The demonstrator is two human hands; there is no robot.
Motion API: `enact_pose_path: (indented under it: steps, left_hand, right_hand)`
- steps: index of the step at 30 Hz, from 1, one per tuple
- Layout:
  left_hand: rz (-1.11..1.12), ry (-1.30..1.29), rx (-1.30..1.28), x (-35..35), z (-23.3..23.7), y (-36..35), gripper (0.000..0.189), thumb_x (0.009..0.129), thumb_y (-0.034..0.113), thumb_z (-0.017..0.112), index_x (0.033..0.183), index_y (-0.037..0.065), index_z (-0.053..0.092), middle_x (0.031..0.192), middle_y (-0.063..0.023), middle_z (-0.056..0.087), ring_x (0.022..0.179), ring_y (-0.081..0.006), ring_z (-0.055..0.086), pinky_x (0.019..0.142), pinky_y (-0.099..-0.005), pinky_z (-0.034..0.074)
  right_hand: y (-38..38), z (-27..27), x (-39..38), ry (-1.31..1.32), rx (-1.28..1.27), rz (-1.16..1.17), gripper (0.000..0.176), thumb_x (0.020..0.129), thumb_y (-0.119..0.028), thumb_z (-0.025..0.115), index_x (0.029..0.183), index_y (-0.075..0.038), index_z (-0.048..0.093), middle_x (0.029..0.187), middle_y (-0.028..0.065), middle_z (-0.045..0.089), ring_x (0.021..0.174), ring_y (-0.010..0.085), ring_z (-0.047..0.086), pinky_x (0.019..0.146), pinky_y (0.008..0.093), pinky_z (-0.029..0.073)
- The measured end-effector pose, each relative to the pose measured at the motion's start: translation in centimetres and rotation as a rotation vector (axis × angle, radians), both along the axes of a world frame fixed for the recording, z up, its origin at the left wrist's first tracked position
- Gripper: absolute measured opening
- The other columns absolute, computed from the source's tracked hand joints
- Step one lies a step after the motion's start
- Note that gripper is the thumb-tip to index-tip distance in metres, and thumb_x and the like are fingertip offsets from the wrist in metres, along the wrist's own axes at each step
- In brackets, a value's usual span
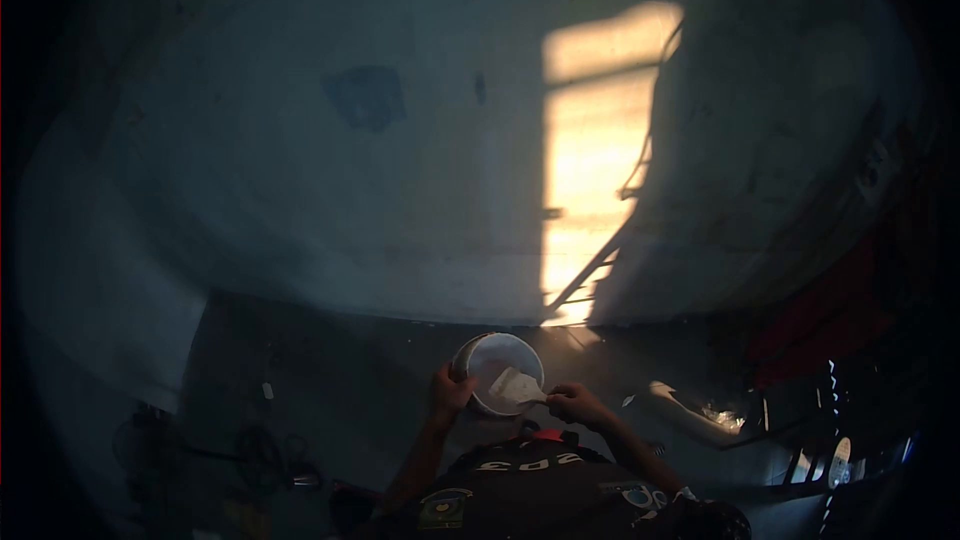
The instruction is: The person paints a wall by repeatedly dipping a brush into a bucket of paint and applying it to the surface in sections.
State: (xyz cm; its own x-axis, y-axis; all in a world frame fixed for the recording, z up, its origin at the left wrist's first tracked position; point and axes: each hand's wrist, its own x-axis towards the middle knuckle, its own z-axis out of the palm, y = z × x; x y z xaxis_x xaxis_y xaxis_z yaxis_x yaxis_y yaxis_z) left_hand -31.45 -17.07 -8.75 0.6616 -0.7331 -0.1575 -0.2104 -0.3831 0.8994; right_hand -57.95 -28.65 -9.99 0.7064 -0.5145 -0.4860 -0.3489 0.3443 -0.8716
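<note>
A round white bucket point(484, 358) is held in front of my body, tilted so that its inside shows. My left hand point(452, 389) grips its left side at the rim. In my right hand point(577, 405) is the handle of a wide, pale scraper or brush point(517, 386); its blade lies over the bucket's opening. What the bucket holds is too dim to make out.
Ahead stands a large pale wall point(430, 190) with a bright sunlit patch point(595, 160) and a dark patch at left. Coiled cable-like items point(262, 455) lie on the dark floor at lower left. Red cloth-like material point(825, 315) is at right.
</note>
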Motion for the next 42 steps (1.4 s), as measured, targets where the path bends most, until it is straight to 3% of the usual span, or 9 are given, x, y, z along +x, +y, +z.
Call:
enact_pose_path:
  steps: [2,4,5,12,18,24,27,33,42]
  left_hand:
    - [-0.015,0.058,-0.107,-0.4,-0.6,2.2,0.039,0.068,0.021,0.07,0.098,-0.003,0.063,0.086,-0.012,0.069,0.081,-0.0198,0.066,0.071,-0.0354,0.051]
    - [-0.041,0.112,-0.226,-0.6,-1.4,4.4,0.04,0.068,0.021,0.07,0.098,-0.004,0.063,0.086,-0.0128,0.069,0.081,-0.0203,0.066,0.071,-0.0357,0.051]
    - [-0.01,0.114,-0.193,-0.6,-2.0,5.7,0.04,0.067,0.021,0.07,0.097,-0.004,0.063,0.086,-0.0134,0.068,0.082,-0.021,0.066,0.071,-0.0358,0.051]
    - [0.137,0.107,-0.048,-2.7,-5.7,13.8,0.039,0.066,0.018,0.069,0.096,-0.006,0.064,0.09,-0.018,0.069,0.086,-0.0269,0.068,0.074,-0.0367,0.051]
    - [0.287,0.141,-0.03,-4.9,-5.1,20.6,0.042,0.063,0.017,0.07,0.097,-0.006,0.064,0.092,-0.0182,0.068,0.088,-0.0293,0.067,0.077,-0.0377,0.051]
    - [0.298,0.134,-0.047,-5.2,-8.4,25.1,0.042,0.063,0.016,0.07,0.099,-0.006,0.064,0.093,-0.0189,0.068,0.088,-0.0299,0.067,0.078,-0.0378,0.051]
    - [0.307,0.129,-0.018,-5.6,-5.2,25.3,0.044,0.063,0.015,0.069,0.101,-0.006,0.063,0.096,-0.0188,0.068,0.09,-0.0291,0.066,0.08,-0.0376,0.05]
    - [0.296,0.209,-0.055,-5.2,-4.9,25.4,0.046,0.064,0.015,0.067,0.105,-0.006,0.06,0.097,-0.0162,0.066,0.091,-0.0257,0.063,0.081,-0.0355,0.048]
    - [0.313,0.202,-0.135,-5.3,-3.4,19.5,0.043,0.066,0.016,0.066,0.102,-0.006,0.06,0.095,-0.0158,0.065,0.086,-0.0249,0.063,0.077,-0.0357,0.049]
  right_hand:
    - [2.1,0.8,0.2,0.112,-0.166,0.056,0.024,0.091,-0.025,0.059,0.094,-0.002,0.064,0.073,0.0012,0.056,0.058,0.0081,0.05,0.049,0.0232,0.04]
    - [4.4,0.4,0.1,0.114,-0.068,0.022,0.024,0.091,-0.026,0.059,0.095,-0.002,0.064,0.073,0.0016,0.057,0.059,0.0084,0.051,0.05,0.0233,0.041]
    - [5.5,0.2,0.0,0.11,0.035,-0.014,0.025,0.091,-0.026,0.059,0.096,-0.002,0.064,0.073,0.002,0.057,0.059,0.0086,0.052,0.05,0.0233,0.042]
    - [11.9,-3.1,-1.9,0.121,0.025,0.105,0.026,0.093,-0.026,0.058,0.101,-0.002,0.063,0.077,0.0029,0.06,0.062,0.0097,0.055,0.053,0.0238,0.045]
    - [15.8,-2.8,-1.9,0.128,0.028,0.209,0.031,0.093,-0.032,0.058,0.105,-0.003,0.063,0.077,0.0012,0.061,0.063,0.0086,0.055,0.054,0.0235,0.045]
    - [18.5,-2.9,-1.7,0.097,-0.14,0.31,0.032,0.092,-0.032,0.06,0.093,-0.001,0.063,0.071,0.0012,0.054,0.06,0.0096,0.053,0.052,0.0259,0.044]
    - [18.4,-2.0,-1.7,0.102,-0.158,0.334,0.035,0.091,-0.035,0.063,0.095,0.0,0.064,0.074,0.0039,0.058,0.063,0.0107,0.055,0.056,0.0269,0.046]
    - [18.8,-3.7,-1.7,0.1,-0.316,0.343,0.044,0.087,-0.041,0.068,0.101,0.001,0.065,0.081,0.0076,0.064,0.071,0.0139,0.059,0.063,0.029,0.048]
    - [13.9,-1.4,-1.3,0.005,-0.151,0.288,0.044,0.089,-0.041,0.067,0.104,0.001,0.062,0.075,0.0057,0.061,0.066,0.0121,0.055,0.058,0.0278,0.045]
